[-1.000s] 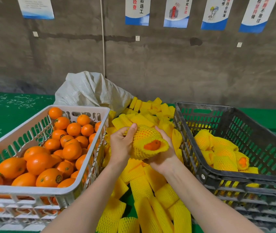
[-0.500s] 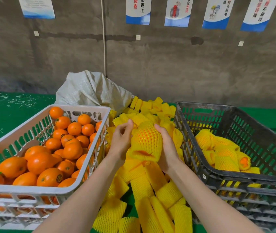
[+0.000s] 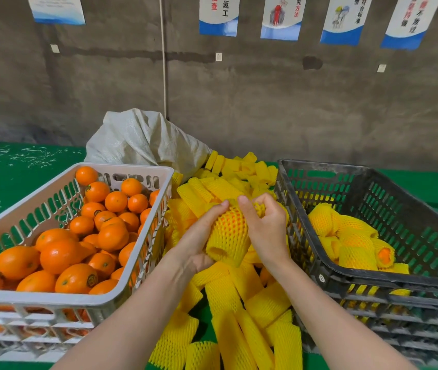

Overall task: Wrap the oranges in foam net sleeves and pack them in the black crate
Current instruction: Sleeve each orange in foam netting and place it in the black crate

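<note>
The orange [image 3: 230,219] sits inside a yellow sleeve [image 3: 225,244], its skin showing through the mesh. Both hands hold it: the left hand [image 3: 199,243] curls round the sleeve's side, and the right hand [image 3: 266,231] pinches its far end in bent fingers. Under and beyond the hands, loose sleeves [image 3: 239,303] are piled on the green counter [image 3: 12,177]. Right of the right hand is the black crate [image 3: 324,165] holding wrapped oranges [image 3: 354,236] — left of the left hand, a white crate [image 3: 52,297] of bare oranges [image 3: 60,255]. Beyond the left hand slumps a sack [image 3: 145,140].
</note>
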